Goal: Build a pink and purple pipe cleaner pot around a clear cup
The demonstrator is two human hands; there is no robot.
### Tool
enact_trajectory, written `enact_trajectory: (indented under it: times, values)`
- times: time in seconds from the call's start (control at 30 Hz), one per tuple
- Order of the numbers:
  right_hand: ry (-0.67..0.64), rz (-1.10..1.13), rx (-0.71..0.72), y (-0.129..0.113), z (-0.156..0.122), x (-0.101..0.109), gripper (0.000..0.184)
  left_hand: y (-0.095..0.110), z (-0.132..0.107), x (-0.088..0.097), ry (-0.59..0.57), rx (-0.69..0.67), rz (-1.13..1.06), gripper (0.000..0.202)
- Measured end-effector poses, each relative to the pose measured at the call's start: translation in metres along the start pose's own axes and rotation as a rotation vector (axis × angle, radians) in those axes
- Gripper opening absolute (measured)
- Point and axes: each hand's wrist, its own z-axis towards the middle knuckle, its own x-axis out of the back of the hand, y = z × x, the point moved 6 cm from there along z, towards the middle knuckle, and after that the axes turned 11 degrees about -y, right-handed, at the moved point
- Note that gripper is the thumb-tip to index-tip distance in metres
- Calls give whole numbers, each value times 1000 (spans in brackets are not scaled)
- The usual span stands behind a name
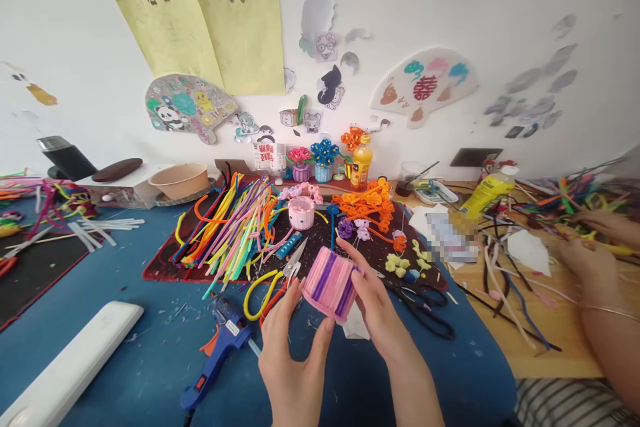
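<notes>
Both my hands hold a small pot [330, 282] wrapped in pink and purple pipe cleaners, tilted above the blue table [150, 347]. My left hand [293, 353] grips it from below with thumb and fingers. My right hand [373, 300] closes on its right side, fingers along the rim. A blue glue gun [215, 353] lies just left of my left hand. Scissors with yellow and red handles [275, 283] lie behind the pot.
A heap of coloured pipe cleaners [235, 223] lies on a dark mat. Orange pipe-cleaner flowers [367, 203], a small pink pot [301, 211], black scissors [425, 307] and a white case [70, 360] lie around. Another person's hands [590, 253] work at the right.
</notes>
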Motion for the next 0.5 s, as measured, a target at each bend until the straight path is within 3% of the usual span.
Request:
enact_trajectory:
  times: [0.17, 0.27, 0.37, 0.5]
  values:
    - [2, 6, 2, -4, 2, 6, 66, -6, 0, -6, -70, 169, -162, 64]
    - [14, 25, 3, 2, 7, 6, 60, -10, 1, -9, -99, 226, -167, 65]
    - [2, 78, -25, 11, 12, 6, 53, -11, 5, -10, -145, 126, -70, 54]
    - [-4, 148, -50, 19, 16, 6, 53, 8, 11, 3, 12, -231, 158, 36]
